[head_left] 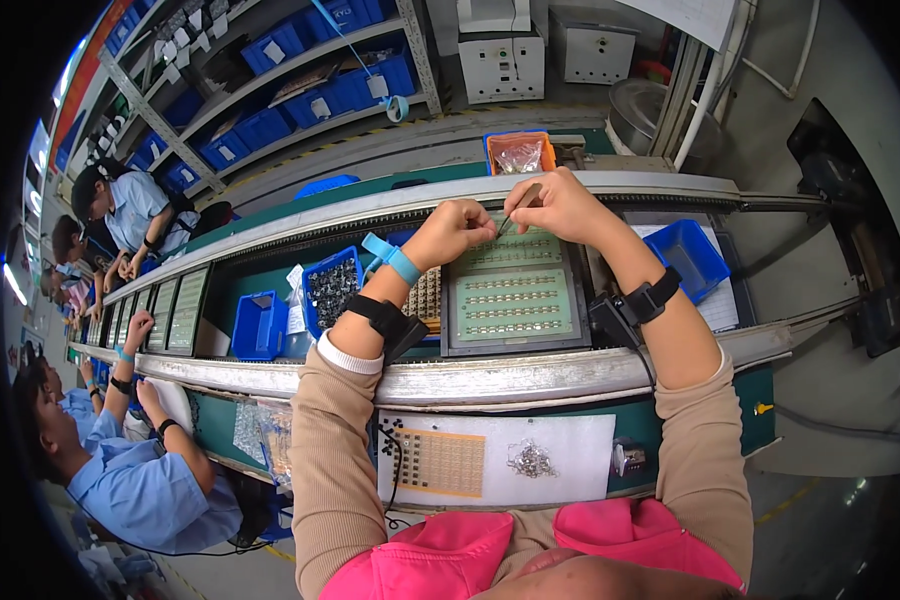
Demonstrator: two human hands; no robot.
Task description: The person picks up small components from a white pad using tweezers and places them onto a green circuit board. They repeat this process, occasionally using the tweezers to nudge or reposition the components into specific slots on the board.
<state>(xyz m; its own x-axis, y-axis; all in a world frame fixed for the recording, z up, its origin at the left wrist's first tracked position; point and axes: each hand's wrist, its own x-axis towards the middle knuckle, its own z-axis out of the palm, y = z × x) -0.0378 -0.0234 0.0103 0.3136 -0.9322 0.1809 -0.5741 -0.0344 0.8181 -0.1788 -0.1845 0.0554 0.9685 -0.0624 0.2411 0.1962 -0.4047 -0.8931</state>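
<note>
My right hand (562, 207) grips a slim dark tool that looks like tweezers (518, 211), its tip pointing down toward my left fingers. My left hand (454, 233) is closed in a pinch beside that tip; whatever it holds is too small to make out. Both hands are over the far part of a green circuit board panel (513, 282), which carries rows of small metallic parts and sits in a dark tray (515, 347) on the conveyor line. My left hand and forearm partly cover a tan panel of small parts (426, 297) left of the tray.
Left of the tray stand a blue bin of small black parts (333, 290) and a blue bin (260, 326). A blue bin (688, 258) lies right. An orange bin (519, 153) is beyond the rail. A white sheet (560, 455) bears loose metal pieces. Co-workers sit left.
</note>
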